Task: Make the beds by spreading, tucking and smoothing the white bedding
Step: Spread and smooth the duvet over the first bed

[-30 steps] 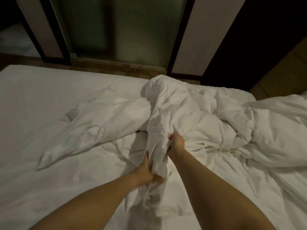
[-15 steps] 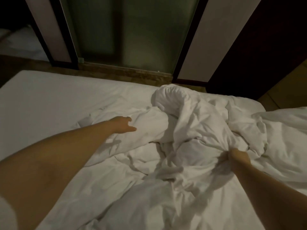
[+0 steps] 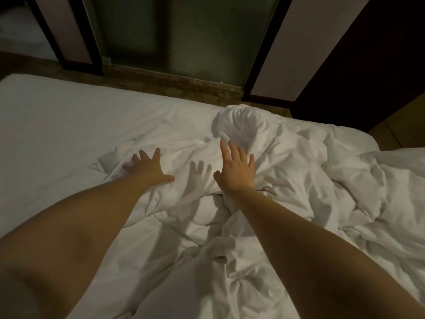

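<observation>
Dimly lit, the bed (image 3: pixel 57 134) is being seen with its left half lying bare, while the white bedding (image 3: pixel 310 180) is being left heaped over the right half. A rolled hump (image 3: pixel 241 120) is being carried close to the far edge, beyond which a frosted glass door (image 3: pixel 184 42) is being glimpsed. The left hand (image 3: pixel 149 168) is being laid flat on a fold at the heap's left margin, fingers splayed and nothing being gripped. The right hand (image 3: pixel 236 171) is being held equally wide just beside it; nothing is being grasped, and the shadow being cast on the cloth suggests it is being kept slightly above the surface, though contact cannot be told for certain. If the heap is being pushed outward with open palms only, the hump is likely to be shoved over the far edge and onto the floor. Creases are also likely to be pressed in rather than drawn out, since no hem is being held. A twisted knot (image 3: pixel 220 256) toward the near edge is at risk of being tightened or buried, and stray folds are easily being missed in such poor light.
</observation>
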`<state>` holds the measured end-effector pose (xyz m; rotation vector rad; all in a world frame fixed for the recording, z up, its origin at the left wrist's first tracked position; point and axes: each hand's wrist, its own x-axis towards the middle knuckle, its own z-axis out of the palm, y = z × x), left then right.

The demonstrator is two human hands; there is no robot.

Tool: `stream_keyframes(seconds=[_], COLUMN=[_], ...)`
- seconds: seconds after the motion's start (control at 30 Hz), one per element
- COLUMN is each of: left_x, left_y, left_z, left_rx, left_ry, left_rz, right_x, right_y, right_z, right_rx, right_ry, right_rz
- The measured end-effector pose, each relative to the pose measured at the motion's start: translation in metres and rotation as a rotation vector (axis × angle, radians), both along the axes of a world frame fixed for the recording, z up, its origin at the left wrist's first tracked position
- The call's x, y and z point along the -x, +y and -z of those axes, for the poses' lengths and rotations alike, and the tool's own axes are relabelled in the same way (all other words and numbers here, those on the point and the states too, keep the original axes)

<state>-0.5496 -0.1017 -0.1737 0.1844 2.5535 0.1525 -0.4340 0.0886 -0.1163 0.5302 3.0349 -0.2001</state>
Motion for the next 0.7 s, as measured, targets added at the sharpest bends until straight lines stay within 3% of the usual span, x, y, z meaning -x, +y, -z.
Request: stream_keyframes(seconds=[0.17,0.23,0.33,0.47,0.53,0.6,0.7], left_x=[0.011,0.003,-0.018,-0.044,-0.064,-0.085,-0.09], left_y=[-0.025,-0.021,0.001,0.033,0.038,0.039,0.019], left_z=[0.03,0.035,0.032,0.003,-0.02,-0.031,-0.029], left_rx=[-0.134,-0.228,-0.232,-0.44,-0.545,-0.526,-0.461], left_ry=[-0.122,-0.271,-0.352,-0.436,-0.546,-0.631,-0.611], left_rz=[-0.439,-0.46,-0.285,-0.114,-0.124,0.039,0.299], right_x=[0.014,0.019,0.028,0.054,0.063,0.058,0.027], right_y=[-0.017,-0.026,-0.038,-0.055,-0.064,-0.063,-0.053], right_z=[0.022,0.03,0.037,0.039,0.039,0.041,0.056], right_rx=[0.078,0.19,0.339,0.489,0.458,0.403,0.244], right_ry=[-0.07,-0.098,-0.123,-0.188,-0.286,-0.384,-0.461], right_rz=[-0.01,0.012,0.079,0.298,0.377,0.372,0.277])
